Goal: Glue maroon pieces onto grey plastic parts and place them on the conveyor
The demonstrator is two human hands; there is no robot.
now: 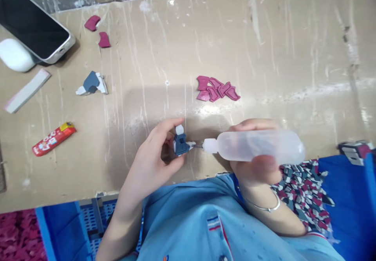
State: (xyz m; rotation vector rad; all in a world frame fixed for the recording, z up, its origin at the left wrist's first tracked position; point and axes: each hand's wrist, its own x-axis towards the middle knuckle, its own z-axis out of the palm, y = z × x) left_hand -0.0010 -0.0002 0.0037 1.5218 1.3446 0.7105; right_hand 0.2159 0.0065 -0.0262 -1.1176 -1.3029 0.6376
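Note:
Between the thumb and fingers of my left hand (157,155) is a small dark blue and white plastic piece (181,143), held just above the table. My right hand (255,167) is closed around a translucent squeeze bottle (258,145), which lies on its side in the air. Its thin metal nozzle points left and meets, or nearly meets, the white tip of the piece. A cluster of magenta pieces (216,89) lies on the table beyond the bottle. Farther left sits another blue and white piece (91,83).
Two magenta pieces (104,40) lie at the back left, near a phone (35,22) and a white rounded case (16,55). A white strip (28,90) and a red packet (54,139) are at left. Below the table edge stand blue bins (63,229) of parts.

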